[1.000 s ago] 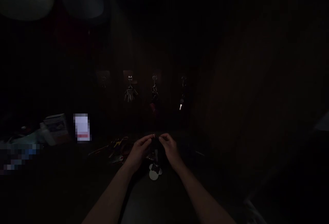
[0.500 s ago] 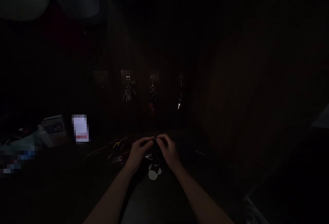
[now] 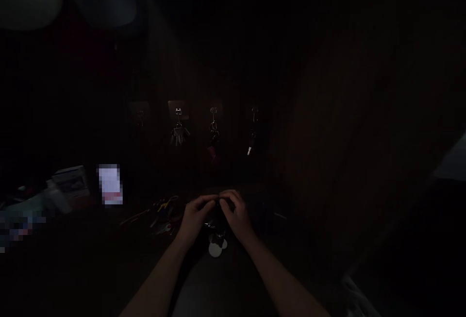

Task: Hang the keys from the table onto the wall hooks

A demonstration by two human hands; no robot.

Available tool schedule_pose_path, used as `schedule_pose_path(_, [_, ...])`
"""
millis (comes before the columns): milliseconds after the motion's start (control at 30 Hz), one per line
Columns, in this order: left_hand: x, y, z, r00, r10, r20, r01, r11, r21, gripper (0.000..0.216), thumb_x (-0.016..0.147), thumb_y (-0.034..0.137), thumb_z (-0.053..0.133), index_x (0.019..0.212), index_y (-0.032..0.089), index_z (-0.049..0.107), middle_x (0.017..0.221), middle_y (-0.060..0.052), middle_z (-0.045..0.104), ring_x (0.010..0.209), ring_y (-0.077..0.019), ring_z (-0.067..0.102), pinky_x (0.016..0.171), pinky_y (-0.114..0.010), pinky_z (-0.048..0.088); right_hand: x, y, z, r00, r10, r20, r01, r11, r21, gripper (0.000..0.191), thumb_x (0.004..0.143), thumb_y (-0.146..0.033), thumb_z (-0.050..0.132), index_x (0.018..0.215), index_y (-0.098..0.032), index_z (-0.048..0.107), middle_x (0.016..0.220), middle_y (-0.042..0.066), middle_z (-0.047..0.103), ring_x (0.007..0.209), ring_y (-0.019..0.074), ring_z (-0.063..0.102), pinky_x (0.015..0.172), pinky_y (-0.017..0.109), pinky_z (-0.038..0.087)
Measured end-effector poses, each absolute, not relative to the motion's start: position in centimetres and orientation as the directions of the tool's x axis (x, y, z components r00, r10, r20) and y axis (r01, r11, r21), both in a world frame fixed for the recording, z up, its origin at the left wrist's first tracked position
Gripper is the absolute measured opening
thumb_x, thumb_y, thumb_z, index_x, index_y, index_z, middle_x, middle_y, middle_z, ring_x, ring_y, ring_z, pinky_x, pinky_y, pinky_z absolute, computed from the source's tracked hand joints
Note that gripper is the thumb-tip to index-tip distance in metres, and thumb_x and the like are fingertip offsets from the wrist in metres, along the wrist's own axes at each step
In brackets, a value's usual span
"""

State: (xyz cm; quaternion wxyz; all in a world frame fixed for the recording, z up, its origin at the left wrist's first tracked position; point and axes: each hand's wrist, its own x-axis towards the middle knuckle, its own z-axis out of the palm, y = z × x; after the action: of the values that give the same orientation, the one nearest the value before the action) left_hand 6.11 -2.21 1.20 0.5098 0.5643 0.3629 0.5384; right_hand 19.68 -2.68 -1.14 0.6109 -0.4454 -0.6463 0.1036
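Observation:
In the dark, my left hand point(image 3: 198, 212) and my right hand point(image 3: 235, 210) meet fingertip to fingertip in the middle of the view. Both are closed in a pinch on a key ring point(image 3: 218, 199), mostly hidden by the fingers. Below them dangles a white mouse-head-shaped keychain charm point(image 3: 215, 249) with a dark reddish bow, and a small shiny metal piece point(image 3: 208, 225) shows beside my left thumb.
On the wall ahead, hooks carry a bunch of keys point(image 3: 178, 135), keys with a reddish tag point(image 3: 213, 153) and a single key point(image 3: 249, 151). To the left lie yellow-handled pliers point(image 3: 166, 204), other tools, a box point(image 3: 71, 181) and a bright blurred rectangle point(image 3: 110, 184).
The ring between my fingertips showed earlier and is now mostly covered by them. The charm has swung and turned slightly. The whole view has shifted a little.

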Motion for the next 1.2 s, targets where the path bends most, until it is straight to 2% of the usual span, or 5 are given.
schedule_pose_path(200, [6.2, -1.9, 0.8, 0.091, 0.966, 0.242, -0.205, -0.22, 0.954, 0.03, 0.063, 0.025, 0.072, 0.091, 0.02, 0.065, 0.08, -0.003, 0.069, 0.082, -0.0183, 0.062, 0.077, -0.027, 0.044, 19.5, -2.6, -1.1, 0.146, 0.723, 0.675, 0.44, 0.564, -0.699, 0.008, 0.078, -0.023, 0.052, 0.07, -0.022, 0.055, 0.079, 0.002, 0.059, 0.082, 0.0168, 0.055, 0.079, 0.031, 0.043])
schedule_pose_path(467, [6.0, -2.0, 0.8, 0.019, 0.943, 0.331, -0.012, -0.331, 0.944, 0.02, 0.065, 0.03, 0.071, 0.083, 0.022, 0.067, 0.08, -0.001, 0.068, 0.081, -0.018, 0.061, 0.076, -0.025, 0.045, 19.4, -3.3, -0.3, 0.11, 0.798, 0.592, 0.385, 0.515, -0.766, 0.006, 0.077, -0.025, 0.055, 0.073, -0.021, 0.058, 0.076, 0.0, 0.06, 0.078, 0.015, 0.056, 0.074, 0.027, 0.042])
schedule_pose_path(767, [4.8, -0.8, 0.0, -0.141, 0.922, 0.359, 0.044, -0.357, 0.933, 0.028, 0.077, 0.039, 0.057, 0.098, 0.022, 0.062, 0.085, -0.003, 0.069, 0.086, -0.0201, 0.061, 0.082, -0.029, 0.043, 20.5, -2.8, 0.1, 0.343, 0.884, 0.318, 0.0, 0.339, -0.941, 0.021, 0.069, -0.039, 0.064, 0.068, -0.019, 0.063, 0.067, -0.001, 0.062, 0.067, 0.0158, 0.057, 0.064, 0.026, 0.043])
schedule_pose_path(967, [4.1, 0.8, -1.4, -0.218, 0.913, 0.344, 0.1, -0.33, 0.939, 0.033, 0.078, 0.037, 0.049, 0.105, 0.018, 0.052, 0.08, -0.003, 0.068, 0.08, -0.0195, 0.063, 0.074, -0.032, 0.046, 22.0, -2.0, -0.4, 0.456, 0.864, 0.213, -0.202, 0.334, -0.921, 0.026, 0.063, -0.043, 0.069, 0.071, -0.018, 0.065, 0.071, 0.0, 0.065, 0.07, 0.016, 0.058, 0.065, 0.026, 0.042])
schedule_pose_path(1200, [4.2, 1.3, -1.8, -0.193, 0.922, 0.335, 0.121, -0.317, 0.941, 0.034, 0.074, 0.037, 0.05, 0.102, 0.017, 0.053, 0.075, -0.003, 0.068, 0.073, -0.0185, 0.063, 0.066, -0.029, 0.046, 24.7, -0.5, 2.3, 0.574, 0.785, 0.233, -0.238, 0.432, -0.87, 0.023, 0.059, -0.038, 0.072, 0.069, -0.018, 0.066, 0.07, -0.001, 0.065, 0.072, 0.0151, 0.058, 0.071, 0.027, 0.042])
